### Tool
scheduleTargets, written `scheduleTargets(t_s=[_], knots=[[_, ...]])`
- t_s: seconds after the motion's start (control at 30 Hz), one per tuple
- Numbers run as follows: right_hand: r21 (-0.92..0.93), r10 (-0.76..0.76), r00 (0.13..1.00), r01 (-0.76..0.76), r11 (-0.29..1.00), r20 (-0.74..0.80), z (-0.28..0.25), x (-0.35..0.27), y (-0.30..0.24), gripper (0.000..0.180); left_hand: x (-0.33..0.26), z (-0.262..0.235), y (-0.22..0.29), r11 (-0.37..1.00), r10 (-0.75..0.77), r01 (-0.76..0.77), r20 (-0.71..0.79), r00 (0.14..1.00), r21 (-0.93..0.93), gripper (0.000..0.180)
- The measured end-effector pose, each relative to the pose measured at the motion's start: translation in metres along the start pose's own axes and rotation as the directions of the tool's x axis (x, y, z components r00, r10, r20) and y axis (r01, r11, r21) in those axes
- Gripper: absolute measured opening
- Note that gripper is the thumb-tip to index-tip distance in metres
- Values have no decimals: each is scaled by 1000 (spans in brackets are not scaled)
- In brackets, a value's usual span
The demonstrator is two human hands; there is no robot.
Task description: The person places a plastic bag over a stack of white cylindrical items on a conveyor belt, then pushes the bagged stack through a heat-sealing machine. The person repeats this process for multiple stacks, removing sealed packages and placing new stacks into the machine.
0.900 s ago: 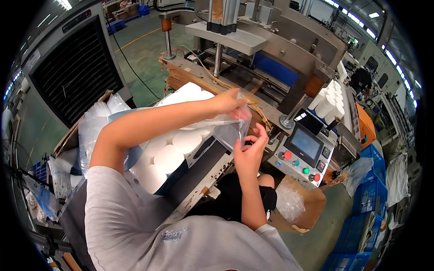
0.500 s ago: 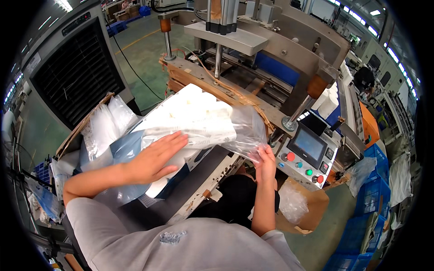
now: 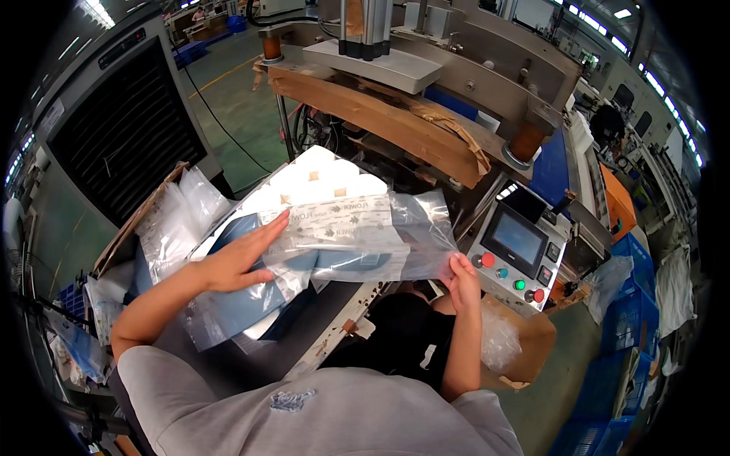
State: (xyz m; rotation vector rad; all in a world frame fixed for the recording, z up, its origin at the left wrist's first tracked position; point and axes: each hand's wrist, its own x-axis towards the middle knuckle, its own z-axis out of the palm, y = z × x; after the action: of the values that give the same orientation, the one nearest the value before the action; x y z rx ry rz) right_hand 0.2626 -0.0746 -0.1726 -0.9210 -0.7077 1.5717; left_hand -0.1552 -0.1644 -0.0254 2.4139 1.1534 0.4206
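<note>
My left hand (image 3: 242,260) lies flat with fingers stretched out on a clear plastic bag (image 3: 342,228) with a printed whitish band. On the right, my right hand (image 3: 461,280) pinches the end of that bag, which is pulled out between both hands. Just beyond the bag lie several white paper rolls (image 3: 319,182) side by side, brown cores showing. Whether the rolls are inside a bag I cannot tell. Blue-and-clear plastic film (image 3: 236,311) spreads under my left forearm, on the dark work surface (image 3: 304,327).
A press-like machine with a wooden-edged plate (image 3: 365,114) stands ahead. Its control panel (image 3: 517,251) with screen and coloured buttons is near my right hand. A cardboard box (image 3: 532,342) holds clear plastic. At left, more plastic bags (image 3: 182,205) sit before a black-grilled unit (image 3: 122,137).
My right hand has moved slightly right and down, drawing the bag out. My left hand has shifted left. The machine's wooden-edged plate has risen.
</note>
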Motion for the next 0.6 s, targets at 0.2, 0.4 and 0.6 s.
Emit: scheduleTargets(t_s=[0.2, 0.4, 0.6], knots=[[-262, -234, 972, 219, 940, -26, 3, 69, 29, 21, 46, -15, -62, 994, 52, -56, 49, 997, 96, 78], [-494, -226, 972, 166, 853, -63, -1, 88, 44, 22, 34, -21, -88, 934, -149, 7, 370, 917, 357, 71], [-776, -370, 901, 397, 490, 227, 14, 80, 50, 18, -9, 25, -74, 923, -384, 141, 829, 406, 358, 88]])
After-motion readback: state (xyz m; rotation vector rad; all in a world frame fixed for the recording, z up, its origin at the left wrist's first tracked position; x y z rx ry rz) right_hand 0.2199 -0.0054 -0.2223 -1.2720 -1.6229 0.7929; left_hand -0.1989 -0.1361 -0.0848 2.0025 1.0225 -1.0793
